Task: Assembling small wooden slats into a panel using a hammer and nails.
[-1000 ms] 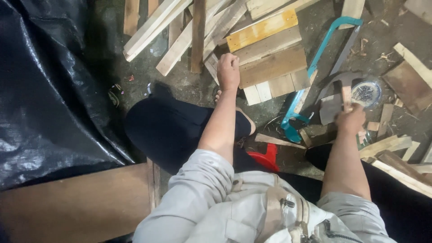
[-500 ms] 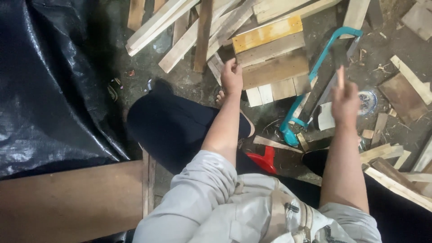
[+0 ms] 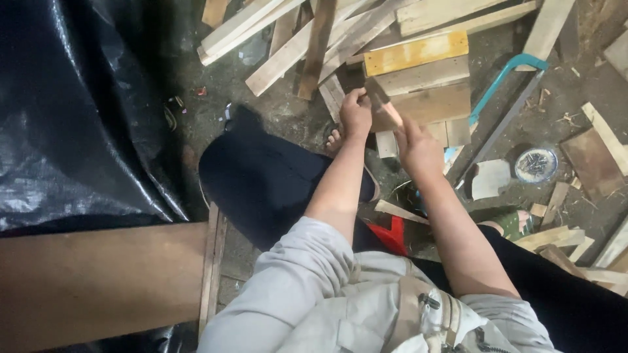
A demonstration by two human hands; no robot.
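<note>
A short thin wooden strip (image 3: 383,106) lies slanted over a small stack of flat planks (image 3: 428,104) on the ground. My left hand (image 3: 356,112) pinches the strip's upper end. My right hand (image 3: 418,149) holds its lower end with the fingertips. Both hands meet just in front of my bare foot (image 3: 335,139) and dark-trousered knee (image 3: 275,176). A yellow-faced plank (image 3: 416,52) sits at the top of the stack.
Loose wood slats (image 3: 288,39) lie scattered at the top. A teal-framed hand saw (image 3: 502,82) and a round dish of nails (image 3: 536,164) are to the right. Black plastic sheet (image 3: 78,111) covers the left, with a brown board (image 3: 98,281) below it.
My right hand has moved left from beside the nail dish, carrying the thin strip, and now meets my left hand over the plank stack. The left hand stayed at the planks.
</note>
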